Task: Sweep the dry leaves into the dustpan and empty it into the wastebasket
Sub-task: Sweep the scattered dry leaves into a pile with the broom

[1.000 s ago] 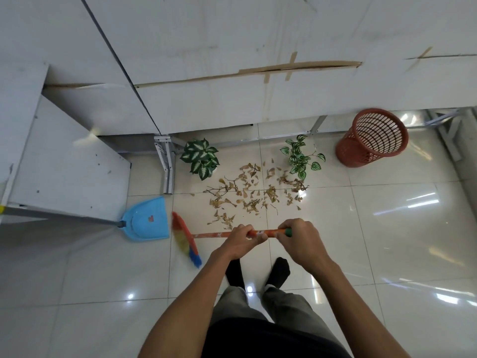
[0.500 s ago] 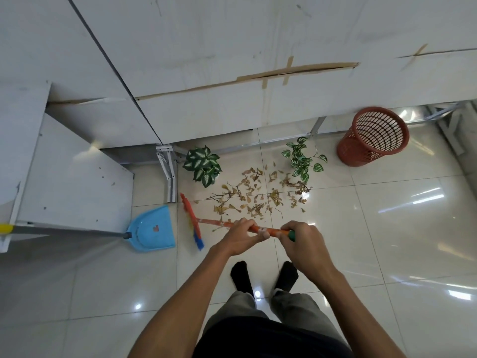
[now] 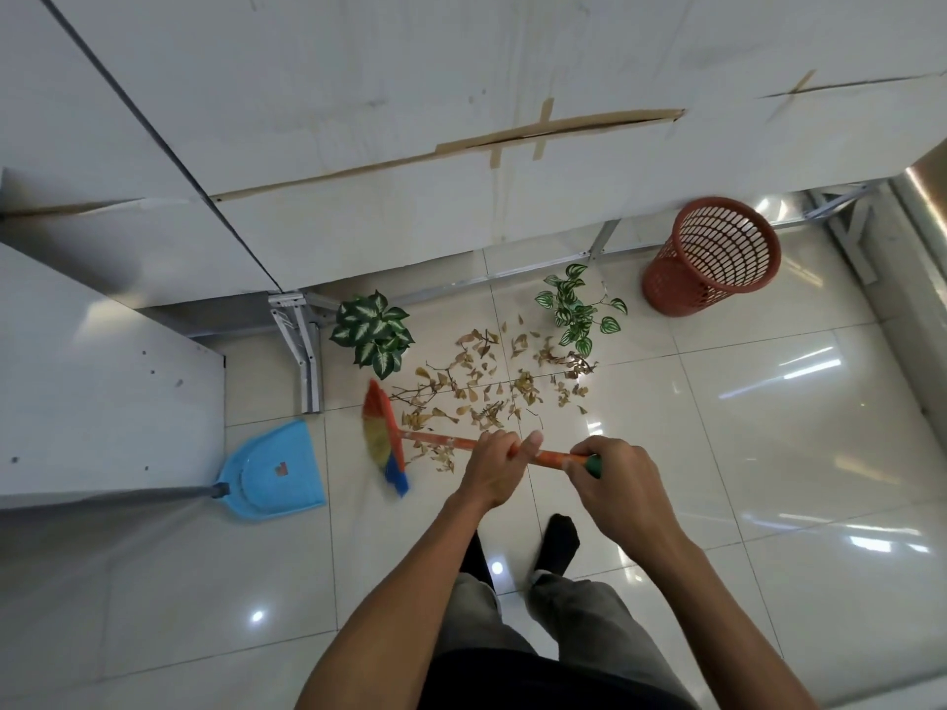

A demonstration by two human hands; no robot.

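Both hands wrapped around the broom (image 3: 440,443) handle: left hand (image 3: 494,466) mid-shaft, right hand (image 3: 612,479) at the green end cap, bristle head down on the tile at the left edge of the dry leaves (image 3: 492,386). Leaves lie scattered on the floor between two small green plants (image 3: 374,333). Blue dustpan (image 3: 276,471) sits flat on the floor left of the broom head, not touching it; red wastebasket (image 3: 712,256) stands far right by the wall.

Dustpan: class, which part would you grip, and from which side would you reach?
Grip the dustpan by its long grey handle, wrapping round the shaft, coming from the left. The handle sticks out from the pan's narrow end, and the wide mouth faces right toward the broom and dry leaves.
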